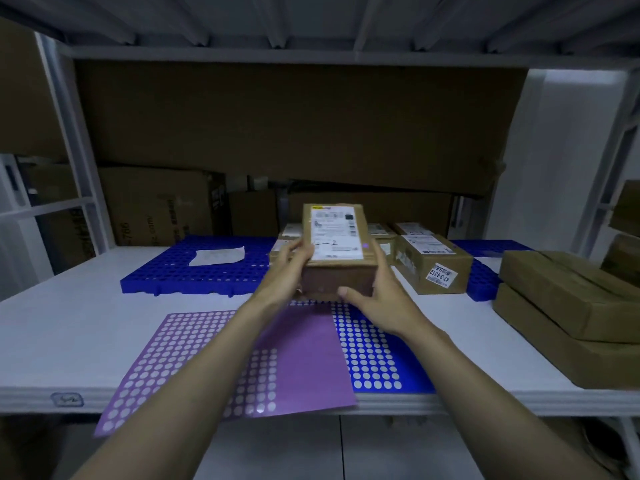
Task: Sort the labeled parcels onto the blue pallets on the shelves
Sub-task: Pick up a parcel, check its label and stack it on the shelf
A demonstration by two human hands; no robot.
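Where both hands (372,296) grip the parcel (337,251): stacked parcels (433,263) (labeled) behind.

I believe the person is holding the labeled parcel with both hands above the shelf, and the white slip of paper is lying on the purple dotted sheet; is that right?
Not quite. The head view shows the white slip of paper lying on the blue pallet at the left, not on the purple dotted sheet. The rest holds: the left hand and right hand both hold the labeled parcel above the shelf.
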